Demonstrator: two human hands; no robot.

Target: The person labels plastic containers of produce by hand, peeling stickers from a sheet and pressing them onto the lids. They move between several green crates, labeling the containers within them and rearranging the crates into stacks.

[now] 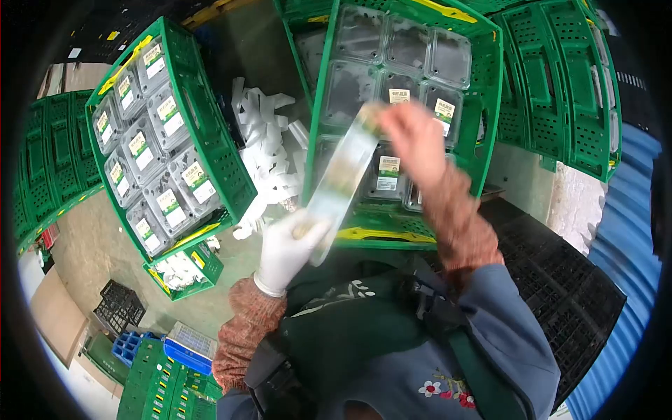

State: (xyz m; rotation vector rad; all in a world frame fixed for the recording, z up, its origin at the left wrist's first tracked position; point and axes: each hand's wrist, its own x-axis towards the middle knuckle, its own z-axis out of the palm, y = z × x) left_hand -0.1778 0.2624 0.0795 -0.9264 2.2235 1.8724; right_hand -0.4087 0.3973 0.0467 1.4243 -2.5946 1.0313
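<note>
Fingers (318, 231) hold label strip (344, 171) above grn crate (486, 77), flr (84, 245) nearby.

Right hand (418, 140) and label strip (344, 175) blurred, print illegible, plastic boxes (389, 168) behind partly hidden.

Clear boxes (353, 32) sit inside the crate (488, 129).

A small black latticed plastic crate (119, 306) sits on the dull concrete floor (80, 245); blue corrugated sheeting (637, 217), perhaps metal, lies far right.
</note>
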